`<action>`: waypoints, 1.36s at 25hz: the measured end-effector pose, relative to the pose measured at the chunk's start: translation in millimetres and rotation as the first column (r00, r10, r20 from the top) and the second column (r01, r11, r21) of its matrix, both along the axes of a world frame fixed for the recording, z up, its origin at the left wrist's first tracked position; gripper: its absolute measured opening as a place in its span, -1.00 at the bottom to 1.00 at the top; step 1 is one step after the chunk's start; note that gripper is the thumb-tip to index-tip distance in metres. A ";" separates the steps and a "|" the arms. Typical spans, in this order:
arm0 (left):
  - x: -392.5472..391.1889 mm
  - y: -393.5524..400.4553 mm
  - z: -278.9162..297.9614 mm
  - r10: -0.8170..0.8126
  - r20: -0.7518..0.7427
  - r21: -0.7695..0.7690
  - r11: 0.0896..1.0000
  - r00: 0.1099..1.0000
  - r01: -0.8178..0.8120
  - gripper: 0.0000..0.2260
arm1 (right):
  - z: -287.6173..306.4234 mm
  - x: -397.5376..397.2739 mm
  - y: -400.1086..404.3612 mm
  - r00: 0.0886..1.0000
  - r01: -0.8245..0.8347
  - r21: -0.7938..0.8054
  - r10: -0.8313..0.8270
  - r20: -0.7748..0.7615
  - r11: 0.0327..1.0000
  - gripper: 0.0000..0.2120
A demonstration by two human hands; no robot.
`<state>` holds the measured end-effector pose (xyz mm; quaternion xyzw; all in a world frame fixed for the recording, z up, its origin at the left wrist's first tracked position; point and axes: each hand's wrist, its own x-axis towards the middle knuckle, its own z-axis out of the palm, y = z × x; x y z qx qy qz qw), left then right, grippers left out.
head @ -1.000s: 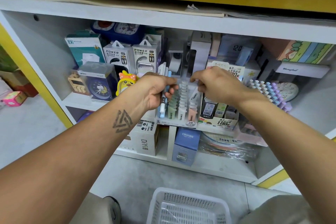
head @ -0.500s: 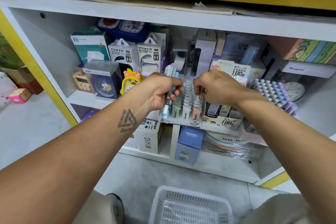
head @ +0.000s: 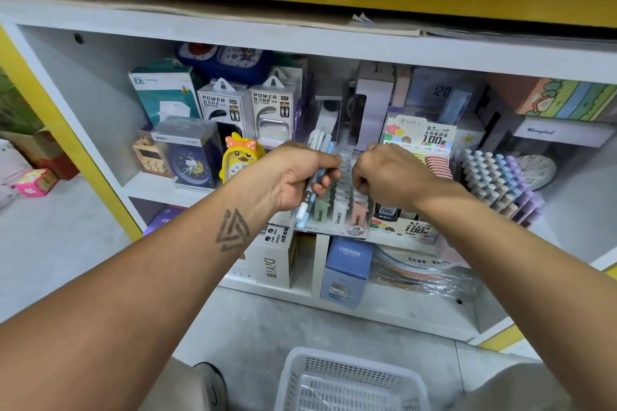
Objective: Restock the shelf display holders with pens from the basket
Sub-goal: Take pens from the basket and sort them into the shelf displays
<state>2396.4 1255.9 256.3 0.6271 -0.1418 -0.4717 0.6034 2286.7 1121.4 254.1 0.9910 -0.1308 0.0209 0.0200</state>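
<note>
My left hand (head: 293,173) is closed around a bundle of white and light-blue pens (head: 319,147) held upright in front of the shelf. Their tips poke out below my fist. My right hand (head: 389,173) is closed, its fingers curled over the top rows of a clear display holder (head: 340,207) with pastel pieces and a "2B" label. Whether it pinches a pen is hidden. A white plastic basket (head: 350,377) sits on the floor below, between my knees.
A tiered rack of pastel pens (head: 497,180) stands right of the holder, behind a pencil-lead box (head: 417,140). A yellow duck clock (head: 238,157), power bank boxes (head: 247,107) and a blue clock box (head: 190,150) fill the left shelf. Boxes sit on the lower shelf.
Both hands stay at the display holder with barely any shift. The pen bundle in my left hand has risen slightly, and my right hand's fingers have curled lower over the holder.
</note>
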 end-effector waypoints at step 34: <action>12.2 4.3 -0.3 -0.036 0.064 0.062 0.998 0.997 0.032 -0.95 | 26.6 -10.5 -34.7 0.906 0.009 0.608 -0.264 0.332 0.794 -0.77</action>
